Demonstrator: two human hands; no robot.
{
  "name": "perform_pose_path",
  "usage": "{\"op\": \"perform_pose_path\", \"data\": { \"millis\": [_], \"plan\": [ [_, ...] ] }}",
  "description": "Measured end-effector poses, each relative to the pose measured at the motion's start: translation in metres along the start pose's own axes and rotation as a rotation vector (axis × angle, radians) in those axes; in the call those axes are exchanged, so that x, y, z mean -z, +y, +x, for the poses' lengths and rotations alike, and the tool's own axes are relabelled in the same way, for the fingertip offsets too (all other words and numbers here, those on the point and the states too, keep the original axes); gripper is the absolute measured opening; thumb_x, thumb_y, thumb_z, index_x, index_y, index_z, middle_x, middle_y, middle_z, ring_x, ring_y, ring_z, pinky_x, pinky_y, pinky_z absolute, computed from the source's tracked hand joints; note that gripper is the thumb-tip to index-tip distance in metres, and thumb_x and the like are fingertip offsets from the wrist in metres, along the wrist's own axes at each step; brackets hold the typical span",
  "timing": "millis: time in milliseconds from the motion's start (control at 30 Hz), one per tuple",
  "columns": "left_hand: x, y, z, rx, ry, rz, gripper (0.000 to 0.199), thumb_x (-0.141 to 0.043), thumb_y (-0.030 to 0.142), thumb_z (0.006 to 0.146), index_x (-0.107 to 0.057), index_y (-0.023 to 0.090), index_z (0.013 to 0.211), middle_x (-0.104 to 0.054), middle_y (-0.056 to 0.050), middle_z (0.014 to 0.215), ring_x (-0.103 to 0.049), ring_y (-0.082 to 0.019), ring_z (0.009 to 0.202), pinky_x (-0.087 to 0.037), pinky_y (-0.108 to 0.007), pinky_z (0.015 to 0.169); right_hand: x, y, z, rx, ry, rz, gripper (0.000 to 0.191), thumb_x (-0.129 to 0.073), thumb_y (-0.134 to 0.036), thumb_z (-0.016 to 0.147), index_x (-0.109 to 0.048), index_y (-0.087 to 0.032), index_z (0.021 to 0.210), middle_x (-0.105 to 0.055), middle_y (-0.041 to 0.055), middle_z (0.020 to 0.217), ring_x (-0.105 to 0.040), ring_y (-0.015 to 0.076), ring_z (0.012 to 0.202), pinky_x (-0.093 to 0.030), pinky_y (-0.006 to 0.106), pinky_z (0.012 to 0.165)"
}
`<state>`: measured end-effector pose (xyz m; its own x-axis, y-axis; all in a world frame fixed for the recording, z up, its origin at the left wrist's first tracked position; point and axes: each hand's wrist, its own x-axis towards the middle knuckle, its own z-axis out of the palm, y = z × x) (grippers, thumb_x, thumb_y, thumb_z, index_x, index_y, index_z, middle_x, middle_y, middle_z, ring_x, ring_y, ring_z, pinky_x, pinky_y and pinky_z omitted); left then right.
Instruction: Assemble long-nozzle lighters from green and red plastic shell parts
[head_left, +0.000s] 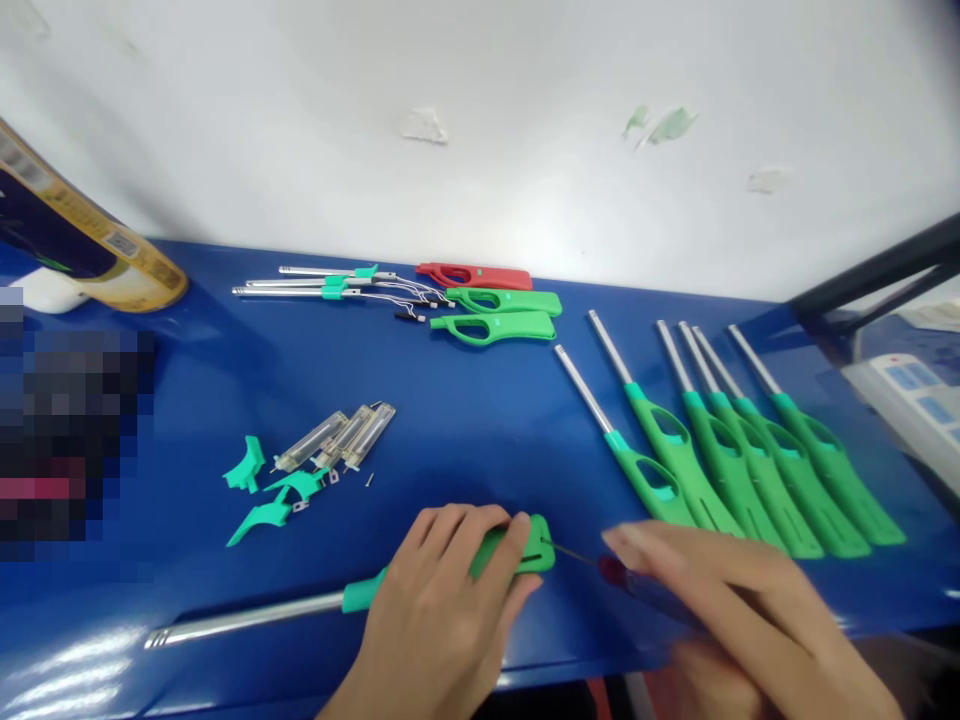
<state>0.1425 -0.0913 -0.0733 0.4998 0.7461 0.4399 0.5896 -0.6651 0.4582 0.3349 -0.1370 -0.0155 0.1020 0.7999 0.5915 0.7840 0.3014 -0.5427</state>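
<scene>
My left hand (442, 600) is wrapped over the handle of a green gas lighter (540, 545), which lies on the blue table with its metal barrel pointing left. My right hand (720, 590) is closed around a screwdriver (611, 571) with a dark red handle. Its thin shaft reaches the butt end of the green handle; whether the tip sits in a screw is too small to tell. My fingers hide the middle of the lighter and most of the screwdriver's handle.
Several assembled green lighters (750, 470) lie to the right. Clear fuel tanks (337, 437), teal triggers (259, 515) and a screw (369, 480) lie centre-left. Along the wall are wired metal barrels (300, 290), green handle shells (495, 327) and a red one (480, 277). A can (150, 275) stands left.
</scene>
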Motion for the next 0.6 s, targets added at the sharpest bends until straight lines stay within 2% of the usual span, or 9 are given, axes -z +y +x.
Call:
{"op": "perform_pose_path", "data": {
  "millis": [100,200,300,367,467,533,600],
  "plan": [
    [0.0,0.0,-0.001,0.004,0.006,0.001,0.025,-0.049,0.027,0.114,-0.07,0.018,0.124,-0.077,-0.005,0.109,-0.07,-0.023,0.094,-0.054,-0.041,0.083,-0.004,-0.003,0.002,0.025,-0.08,-0.007,0.032,-0.05,-0.019,0.111,-0.08,-0.027,0.12,-0.08,-0.0034,0.114,-0.079,0.0128,0.097,-0.064,0.018,0.082],
    [-0.001,-0.002,-0.001,0.006,0.0,0.003,0.025,-0.049,0.028,0.114,-0.069,0.019,0.126,-0.077,-0.005,0.109,-0.07,-0.024,0.094,-0.055,-0.042,0.082,-0.006,0.002,0.006,0.046,-0.091,0.056,0.02,-0.068,-0.014,0.101,-0.081,-0.026,0.109,-0.079,-0.0028,0.099,-0.078,0.0149,0.084,-0.066,0.023,0.073],
    [-0.001,-0.003,-0.001,0.003,-0.011,0.007,0.026,-0.05,0.028,0.114,-0.07,0.019,0.127,-0.077,-0.005,0.11,-0.071,-0.024,0.094,-0.055,-0.043,0.083,-0.008,0.004,0.008,0.043,0.045,0.122,0.027,-0.082,-0.007,0.087,-0.082,-0.026,0.105,-0.068,-0.0017,0.086,-0.071,0.0155,0.075,-0.065,0.028,0.064],
    [-0.001,-0.003,0.0,-0.001,-0.007,0.012,0.026,-0.049,0.028,0.114,-0.07,0.019,0.126,-0.077,-0.005,0.11,-0.071,-0.024,0.094,-0.055,-0.043,0.083,-0.008,0.0,0.007,0.063,0.05,0.106,0.032,-0.079,-0.009,0.091,-0.081,-0.027,0.117,-0.067,0.0,0.092,-0.072,0.0161,0.079,-0.065,0.028,0.067],
    [-0.001,-0.002,0.001,-0.004,-0.001,0.019,0.027,-0.049,0.028,0.114,-0.071,0.019,0.126,-0.078,-0.005,0.109,-0.072,-0.024,0.093,-0.055,-0.042,0.082,-0.006,-0.01,0.003,-0.006,-0.021,0.017,0.034,-0.058,-0.017,0.106,-0.077,-0.027,0.132,-0.075,0.0038,0.116,-0.076,0.0191,0.099,-0.066,0.027,0.08],
    [0.0,-0.003,0.001,-0.008,-0.002,0.024,0.028,-0.047,0.028,0.115,-0.071,0.019,0.126,-0.078,-0.005,0.108,-0.072,-0.023,0.093,-0.055,-0.041,0.081,-0.007,-0.014,0.003,-0.025,-0.058,0.058,0.033,-0.053,-0.015,0.108,-0.079,-0.026,0.125,-0.079,0.0024,0.114,-0.078,0.0194,0.099,-0.067,0.026,0.079],
    [0.0,-0.003,0.001,-0.016,0.003,0.029,0.032,-0.042,0.028,0.116,-0.072,0.02,0.126,-0.078,-0.004,0.107,-0.072,-0.023,0.091,-0.055,-0.041,0.08,-0.011,-0.013,0.005,0.018,-0.061,0.137,0.027,-0.062,-0.01,0.103,-0.081,-0.026,0.112,-0.078,0.0014,0.103,-0.078,0.018,0.086,-0.066,0.026,0.069]
  ]
}}
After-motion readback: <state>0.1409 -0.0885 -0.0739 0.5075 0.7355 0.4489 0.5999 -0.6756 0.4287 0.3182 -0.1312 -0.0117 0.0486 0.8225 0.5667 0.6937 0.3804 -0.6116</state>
